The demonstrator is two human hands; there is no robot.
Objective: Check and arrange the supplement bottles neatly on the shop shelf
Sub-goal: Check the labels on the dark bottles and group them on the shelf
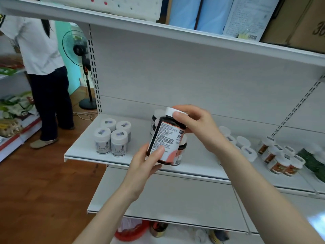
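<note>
In the head view, the small print on the dark bottle is too blurry to read. More dark bottles are hiding behind it and behind the right hand, so only bits of them are showing. Some white-lidded jars are partly hiding behind the right forearm. A person standing at the left is being cut off by the top shelf.

Both bare arms are reaching up from the bottom edge towards the middle shelf. The left arm is coming from the lower left and the right arm from the lower right. The hands are meeting in front of the shelf.

The left hand is cupping the bottom of the dark bottle, with its thumb lying on the label and its fingers curling underneath. The right hand is gripping the white cap from above, fingers curling round it. The bottle is tilting, with its cap leaning right, and it is being held up off the shelf.

Four white bottles are standing close together on the shelf's left side. Orange-label bottles are standing bunched at the far right.
</note>
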